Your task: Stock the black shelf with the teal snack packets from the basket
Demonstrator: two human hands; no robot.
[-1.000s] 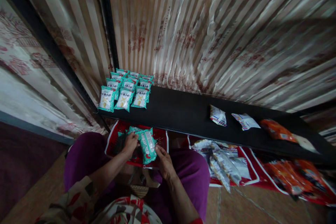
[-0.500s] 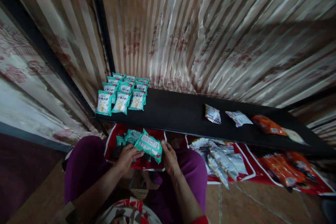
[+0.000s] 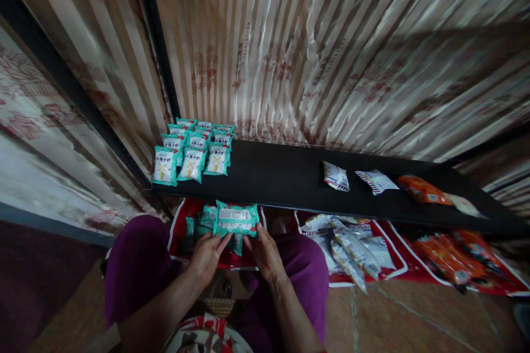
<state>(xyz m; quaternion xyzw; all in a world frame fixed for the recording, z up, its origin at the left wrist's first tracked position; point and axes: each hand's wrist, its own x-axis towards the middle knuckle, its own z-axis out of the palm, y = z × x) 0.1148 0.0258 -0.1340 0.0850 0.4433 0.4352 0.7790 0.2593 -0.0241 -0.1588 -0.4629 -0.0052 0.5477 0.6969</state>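
Between my two hands is a teal snack bag (image 3: pixel 237 220), its printed back side facing up. My left hand (image 3: pixel 207 256) grips its lower left edge, and my right hand (image 3: pixel 264 251) closes on its right end. Below it, a red basket (image 3: pixel 176 231) with a white rim holds several more teal snack bags (image 3: pixel 189 233), partly hidden by the held one. At the left end of the black shelf (image 3: pixel 273 176), several matching teal bags (image 3: pixel 192 164) stand in three columns with their fronts toward me.
Farther right on the shelf lie two white snack bags (image 3: pixel 336 176), an orange bag (image 3: pixel 422 188) and a pale packet (image 3: pixel 466 205). Beneath it, one red basket holds silvery-white bags (image 3: pixel 356 251), another holds orange bags (image 3: pixel 447 256). A dark post (image 3: pixel 155 33) and striped curtain (image 3: pixel 281 66) rise behind.
The held bag has turned from a slant to nearly level and risen slightly toward the shelf edge. My left hand has shifted right, under the bag's lower edge.
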